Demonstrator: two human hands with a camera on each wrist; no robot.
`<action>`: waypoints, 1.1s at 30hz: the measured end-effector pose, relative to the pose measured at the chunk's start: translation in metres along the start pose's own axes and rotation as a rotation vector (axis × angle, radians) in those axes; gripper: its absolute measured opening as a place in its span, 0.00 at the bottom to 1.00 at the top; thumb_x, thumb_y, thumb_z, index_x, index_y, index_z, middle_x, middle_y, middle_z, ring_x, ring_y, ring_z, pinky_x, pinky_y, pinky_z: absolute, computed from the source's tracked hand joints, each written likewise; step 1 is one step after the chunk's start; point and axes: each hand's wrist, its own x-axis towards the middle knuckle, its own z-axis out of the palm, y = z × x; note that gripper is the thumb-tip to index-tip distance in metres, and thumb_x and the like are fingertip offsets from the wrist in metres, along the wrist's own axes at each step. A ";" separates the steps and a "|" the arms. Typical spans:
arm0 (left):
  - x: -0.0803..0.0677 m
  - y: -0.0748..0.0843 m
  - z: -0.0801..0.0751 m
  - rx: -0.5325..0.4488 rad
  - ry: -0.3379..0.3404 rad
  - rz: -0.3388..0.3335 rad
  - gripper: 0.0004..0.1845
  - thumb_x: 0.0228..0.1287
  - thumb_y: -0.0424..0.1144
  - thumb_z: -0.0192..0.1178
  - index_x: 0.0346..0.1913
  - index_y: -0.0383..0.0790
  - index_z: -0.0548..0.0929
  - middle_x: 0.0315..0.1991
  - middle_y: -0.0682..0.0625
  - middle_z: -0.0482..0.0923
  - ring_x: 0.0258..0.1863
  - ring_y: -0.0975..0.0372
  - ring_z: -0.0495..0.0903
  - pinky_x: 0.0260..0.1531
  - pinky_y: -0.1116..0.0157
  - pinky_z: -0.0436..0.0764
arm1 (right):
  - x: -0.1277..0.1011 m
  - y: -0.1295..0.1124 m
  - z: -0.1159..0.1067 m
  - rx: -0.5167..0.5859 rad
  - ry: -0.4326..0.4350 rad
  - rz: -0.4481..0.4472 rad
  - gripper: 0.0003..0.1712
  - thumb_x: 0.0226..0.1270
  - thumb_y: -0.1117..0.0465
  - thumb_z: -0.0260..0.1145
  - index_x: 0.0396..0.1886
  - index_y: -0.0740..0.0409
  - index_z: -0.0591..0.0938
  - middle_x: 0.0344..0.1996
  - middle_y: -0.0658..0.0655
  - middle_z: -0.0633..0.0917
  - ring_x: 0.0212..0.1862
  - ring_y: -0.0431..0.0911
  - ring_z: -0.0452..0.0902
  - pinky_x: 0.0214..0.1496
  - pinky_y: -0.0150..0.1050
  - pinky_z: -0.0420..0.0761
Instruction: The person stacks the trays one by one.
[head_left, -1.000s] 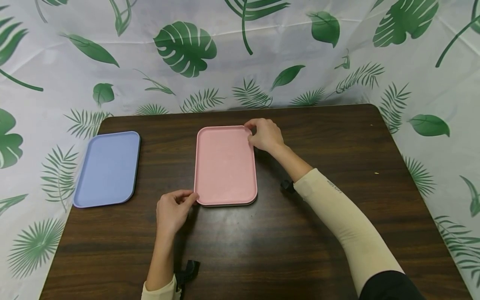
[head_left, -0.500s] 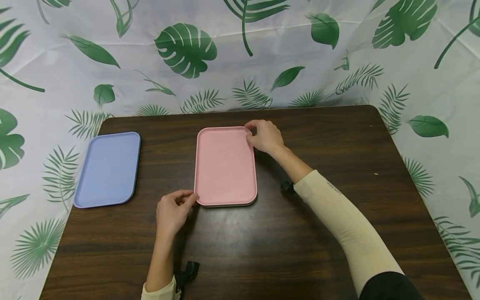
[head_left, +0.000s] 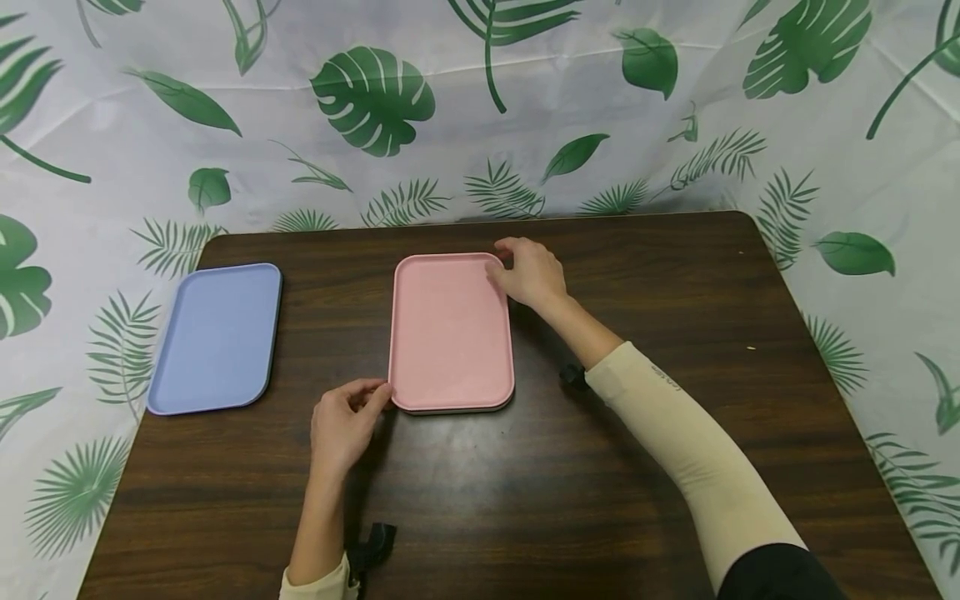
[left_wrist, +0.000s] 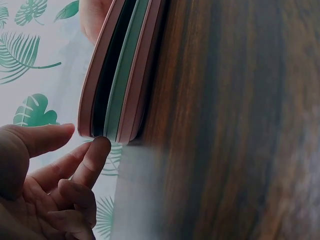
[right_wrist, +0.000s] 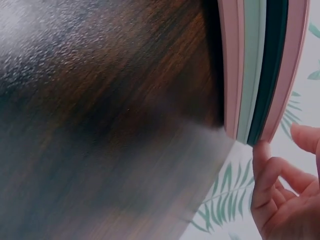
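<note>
A stack of several rectangular trays lies in the middle of the table, a pink tray (head_left: 452, 333) on top. In the left wrist view a dark green tray (left_wrist: 107, 80), a light green tray (left_wrist: 123, 75) and another pink tray (left_wrist: 142, 75) show below it. My left hand (head_left: 341, 425) is at the near left corner, a fingertip touching the stack's edge, thumb apart from it. At the far right corner is my right hand (head_left: 531, 271); one fingertip touches the edge in the right wrist view, and the thumb stands off the top tray.
To the left lies a blue tray (head_left: 216, 337) with a darker edge showing beneath its right side. The dark wooden table (head_left: 637, 500) ends at a leaf-print cloth (head_left: 525, 92) behind and beside it. A tiny pale scrap (head_left: 752, 347) lies at the right.
Both hands have loosened from the stack's corners, with the thumbs drawn off the pink rim. The trays have not visibly moved.
</note>
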 end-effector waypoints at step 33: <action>0.003 -0.055 -0.090 0.078 0.318 -0.181 0.18 0.68 0.52 0.60 0.44 0.41 0.89 0.24 0.67 0.82 0.21 0.78 0.72 0.29 0.69 0.68 | -0.034 -0.103 0.041 0.251 -0.077 -0.174 0.22 0.66 0.49 0.67 0.56 0.53 0.83 0.35 0.45 0.84 0.33 0.39 0.76 0.37 0.34 0.73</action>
